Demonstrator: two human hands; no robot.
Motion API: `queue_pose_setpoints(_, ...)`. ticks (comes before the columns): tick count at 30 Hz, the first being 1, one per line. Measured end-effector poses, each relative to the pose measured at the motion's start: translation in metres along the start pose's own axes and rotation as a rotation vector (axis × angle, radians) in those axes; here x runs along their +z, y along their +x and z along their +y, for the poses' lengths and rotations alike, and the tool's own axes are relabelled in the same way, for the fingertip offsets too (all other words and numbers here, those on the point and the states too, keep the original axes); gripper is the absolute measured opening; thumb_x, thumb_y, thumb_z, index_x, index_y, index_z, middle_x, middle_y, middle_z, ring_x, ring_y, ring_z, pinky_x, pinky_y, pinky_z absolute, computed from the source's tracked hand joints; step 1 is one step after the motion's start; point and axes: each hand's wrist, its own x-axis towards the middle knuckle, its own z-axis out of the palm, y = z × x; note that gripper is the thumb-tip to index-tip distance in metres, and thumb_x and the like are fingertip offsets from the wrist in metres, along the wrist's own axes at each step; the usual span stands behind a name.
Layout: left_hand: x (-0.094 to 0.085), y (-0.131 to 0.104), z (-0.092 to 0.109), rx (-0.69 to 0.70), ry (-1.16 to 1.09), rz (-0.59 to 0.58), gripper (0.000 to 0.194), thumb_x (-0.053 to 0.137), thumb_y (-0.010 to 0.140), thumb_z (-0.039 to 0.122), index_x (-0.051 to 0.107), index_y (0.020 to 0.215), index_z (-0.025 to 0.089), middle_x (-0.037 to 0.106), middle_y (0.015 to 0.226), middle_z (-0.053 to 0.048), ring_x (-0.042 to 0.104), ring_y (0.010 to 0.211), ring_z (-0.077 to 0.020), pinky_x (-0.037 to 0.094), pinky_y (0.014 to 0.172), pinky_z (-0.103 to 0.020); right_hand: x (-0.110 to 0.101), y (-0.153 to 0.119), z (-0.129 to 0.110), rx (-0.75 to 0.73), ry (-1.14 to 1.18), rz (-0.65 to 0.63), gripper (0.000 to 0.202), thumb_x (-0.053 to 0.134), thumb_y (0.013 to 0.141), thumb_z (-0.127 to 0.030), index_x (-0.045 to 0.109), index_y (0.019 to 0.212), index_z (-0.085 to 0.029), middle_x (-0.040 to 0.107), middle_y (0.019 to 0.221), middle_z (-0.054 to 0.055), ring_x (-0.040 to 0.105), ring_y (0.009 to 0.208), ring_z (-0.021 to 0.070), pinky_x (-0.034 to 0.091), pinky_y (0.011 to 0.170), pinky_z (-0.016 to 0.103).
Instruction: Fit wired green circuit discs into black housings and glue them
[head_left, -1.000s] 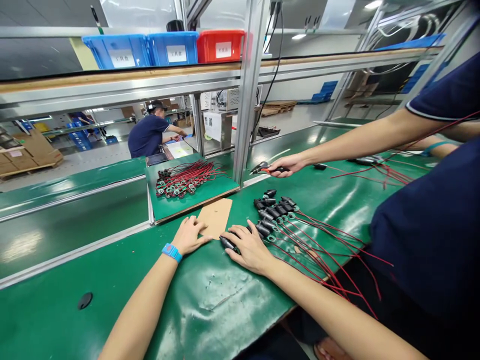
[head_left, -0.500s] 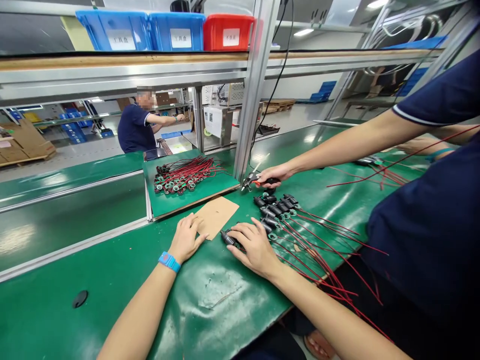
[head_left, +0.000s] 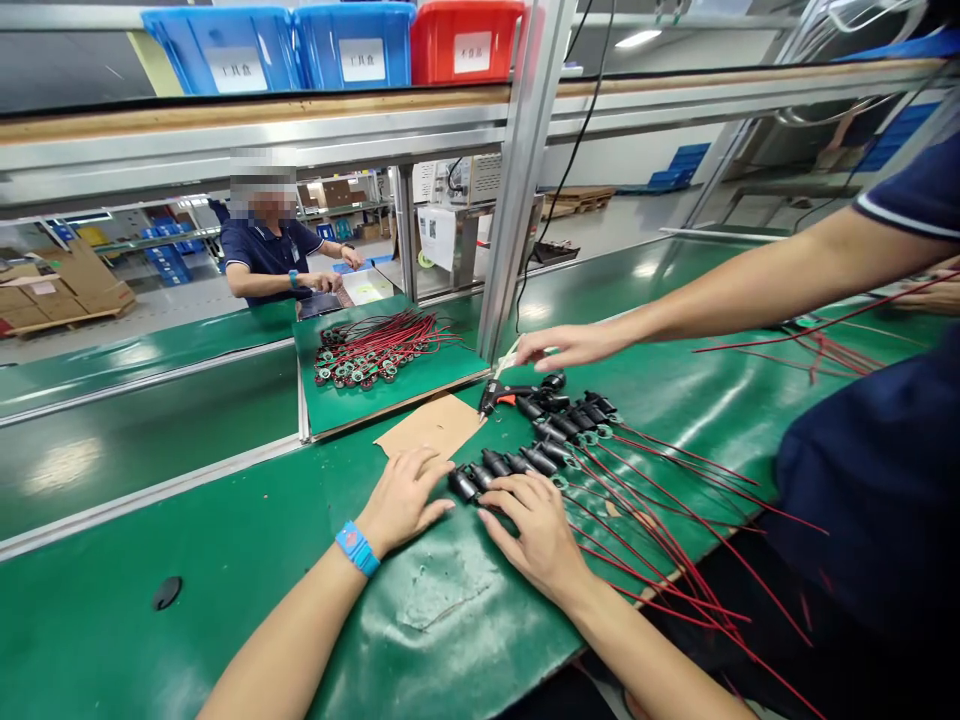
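Green bench: fills the foreground (head_left: 90, 620); the work sits near its middle, and a black disc (head_left: 166, 592) lies well apart at left.
Co-worker at right: leans in from the side (head_left: 885, 480), with an outstretched hand (head_left: 562, 347) that has let go of the glue gun and sits just above it, fingers extended.
Person beyond the bench: has turned to face this way (head_left: 262, 260), hands low over a work surface.
Wired pile: red-and-black leads with ringed ends (head_left: 375, 345) on the raised green board (head_left: 337, 410), unchanged.
Black parts: side by side on the bench in two rough groups, the nearer one (head_left: 495, 464) in front of the hands, red wires (head_left: 654, 523) trailing right and over the edge. More of the nearer group shows between the hands than a second ago.
Right hand: fingers loosely bent and spread (head_left: 536, 530) against the near side of that group; no pinch shows.
Left hand: has come off the cardboard to the group's left end (head_left: 405, 500), fingers spread and slightly curled, holding nothing visible, blue band (head_left: 357, 548) at the wrist.
Cardboard: flat between board and left hand (head_left: 435, 430), now uncovered.
Glue gun: newly set down (head_left: 491, 395) beside the farther parts, nozzle toward the cardboard; both people can probably reach it, while both bare hands attend to the parts.
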Motion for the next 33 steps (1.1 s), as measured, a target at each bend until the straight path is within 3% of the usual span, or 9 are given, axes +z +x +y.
queue_pose_setpoints(9,0.004,0.000,0.009,0.070,0.007,-0.038,0.047,0.055,0.098,0.050,0.054,0.137,0.024,0.058,0.138,-0.015,0.054,0.131,-0.0315,0.047,0.108,-0.051,-0.006,0.001,-0.001,0.018,-0.034,0.008,0.020,0.053,0.098,-0.033,0.071,0.095,-0.026,0.073,0.103,0.005,0.063,0.104,0.0245,0.037,0.101,0.046)
queue_pose_setpoints(14,0.004,0.001,0.009,0.063,0.024,-0.048,0.047,0.056,0.097,0.047,0.054,0.137,0.022,0.059,0.138,-0.016,0.055,0.129,-0.0316,0.047,0.107,-0.050,-0.026,0.039,0.025,0.082,-0.127,-0.052,0.027,0.049,0.100,-0.038,0.073,0.098,-0.026,0.074,0.108,0.006,0.062,0.107,0.0250,0.036,0.102,0.045)
queue_pose_setpoints(18,0.007,0.000,0.008,0.058,0.022,-0.066,0.046,0.055,0.099,0.045,0.052,0.139,0.023,0.058,0.141,-0.016,0.055,0.132,-0.0311,0.047,0.109,-0.049,-0.034,0.100,0.078,0.203,-0.272,-0.189,0.029,0.048,0.101,-0.035,0.071,0.112,-0.023,0.073,0.116,0.009,0.060,0.114,0.0283,0.035,0.105,0.049)
queue_pose_setpoints(23,0.012,0.003,0.008,0.072,0.011,-0.098,0.049,0.053,0.101,0.037,0.044,0.147,0.025,0.051,0.153,-0.012,0.045,0.144,-0.0320,0.040,0.115,-0.052,-0.016,0.151,0.132,0.331,-0.426,-0.464,0.039,0.062,0.097,-0.043,0.062,0.127,-0.017,0.064,0.128,0.011,0.060,0.118,0.0273,0.046,0.104,0.053)
queue_pose_setpoints(28,0.018,0.020,0.014,0.116,-0.009,-0.128,0.048,0.055,0.101,0.037,0.045,0.146,0.028,0.057,0.148,-0.008,0.045,0.144,-0.0274,0.039,0.116,-0.047,0.001,0.163,0.149,0.349,-0.462,-0.653,0.040,0.062,0.097,-0.041,0.059,0.130,-0.018,0.061,0.131,0.010,0.063,0.114,0.0251,0.054,0.096,0.049)
queue_pose_setpoints(33,0.018,0.024,0.024,0.064,-0.008,-0.146,0.036,0.060,0.098,0.034,0.055,0.132,0.025,0.065,0.123,-0.009,0.063,0.112,-0.0246,0.053,0.097,-0.039,0.008,0.173,0.156,0.371,-0.481,-0.756,0.038,0.062,0.098,-0.040,0.060,0.128,-0.017,0.062,0.129,0.010,0.064,0.111,0.0239,0.056,0.094,0.047)
